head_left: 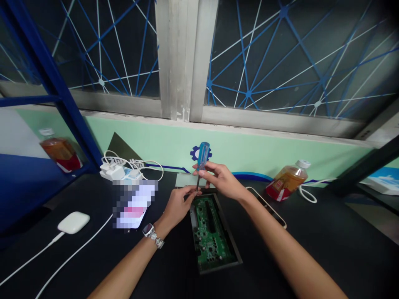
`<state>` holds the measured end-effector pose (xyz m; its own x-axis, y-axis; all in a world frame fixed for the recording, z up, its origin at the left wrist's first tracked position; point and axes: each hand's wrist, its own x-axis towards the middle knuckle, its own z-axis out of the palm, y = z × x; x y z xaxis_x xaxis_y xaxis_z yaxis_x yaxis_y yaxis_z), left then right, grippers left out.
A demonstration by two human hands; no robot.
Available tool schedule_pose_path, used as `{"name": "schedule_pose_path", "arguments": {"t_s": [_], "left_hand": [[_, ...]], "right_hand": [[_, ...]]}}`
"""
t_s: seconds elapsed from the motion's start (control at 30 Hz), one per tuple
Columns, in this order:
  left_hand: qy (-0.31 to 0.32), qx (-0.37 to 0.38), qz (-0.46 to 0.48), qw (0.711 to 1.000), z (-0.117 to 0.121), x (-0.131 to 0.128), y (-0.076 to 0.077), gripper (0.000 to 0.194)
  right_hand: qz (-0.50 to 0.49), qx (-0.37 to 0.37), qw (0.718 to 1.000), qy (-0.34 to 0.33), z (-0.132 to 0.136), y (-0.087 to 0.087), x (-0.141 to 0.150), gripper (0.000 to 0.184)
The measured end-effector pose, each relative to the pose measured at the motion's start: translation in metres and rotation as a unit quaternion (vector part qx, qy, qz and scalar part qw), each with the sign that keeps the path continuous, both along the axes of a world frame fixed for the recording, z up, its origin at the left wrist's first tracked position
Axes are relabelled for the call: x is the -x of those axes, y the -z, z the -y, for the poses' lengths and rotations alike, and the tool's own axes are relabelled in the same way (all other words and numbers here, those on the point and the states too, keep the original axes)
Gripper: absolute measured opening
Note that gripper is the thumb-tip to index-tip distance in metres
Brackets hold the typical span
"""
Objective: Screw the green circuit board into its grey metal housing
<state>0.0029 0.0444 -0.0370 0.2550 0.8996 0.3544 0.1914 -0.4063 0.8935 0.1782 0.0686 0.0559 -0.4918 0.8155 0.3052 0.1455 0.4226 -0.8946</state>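
A green circuit board (212,234) lies in a shallow dark case (236,252) on the black table. My right hand (220,178) is closed round the lower handle of a blue screwdriver (202,160), held upright over the board's far end. My left hand (177,205), with a watch on its wrist, pinches the screwdriver's thin shaft near its tip, just above the board's far left corner.
A lit phone (134,204) lies left of the board. A white earbud case (74,222) with cable sits further left, a white charger (116,171) behind. A tea bottle (288,179) lies on its side at right, another (60,153) stands at left. A second phone (274,211) is under my right forearm.
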Motion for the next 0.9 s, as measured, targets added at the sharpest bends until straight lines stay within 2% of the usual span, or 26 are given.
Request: {"name": "schedule_pose_path", "arguments": {"t_s": [0.1,0.2,0.33,0.43,0.5,0.63,0.73,0.8,0.9], "left_hand": [[0.009,0.002,0.007,1.0,0.0,0.001,0.001,0.025],[0.025,-0.001,0.011,1.0,0.0,0.001,0.002,0.026],[0.029,-0.002,0.01,1.0,0.0,0.0,0.003,0.026],[0.014,-0.013,0.006,1.0,0.001,-0.002,0.001,0.025],[-0.018,-0.035,-0.013,0.999,0.002,-0.003,0.0,0.022],[-0.069,-0.063,-0.051,0.994,0.003,-0.005,-0.001,0.017],[-0.07,-0.066,-0.058,0.994,0.004,-0.006,-0.003,0.019],[-0.069,-0.065,-0.062,0.994,0.005,-0.005,-0.004,0.019],[-0.058,-0.059,-0.065,0.994,0.004,-0.003,-0.006,0.02]], "right_hand": [[-0.021,0.003,1.0,0.018,-0.007,0.007,-0.001,0.025],[-0.054,0.032,0.998,0.008,-0.013,0.013,0.0,0.025],[-0.099,0.038,0.994,0.012,-0.015,0.013,0.005,0.03],[-0.085,-0.033,0.993,0.072,-0.011,0.011,0.012,0.03],[-0.06,-0.081,0.986,0.131,-0.006,0.01,0.018,0.031],[0.011,-0.15,0.954,0.261,0.004,0.011,0.028,0.035],[0.053,-0.168,0.933,0.314,0.008,0.009,0.031,0.04],[0.081,-0.165,0.934,0.307,0.01,0.005,0.028,0.041],[0.136,-0.156,0.956,0.208,0.01,-0.004,0.018,0.034]]}}
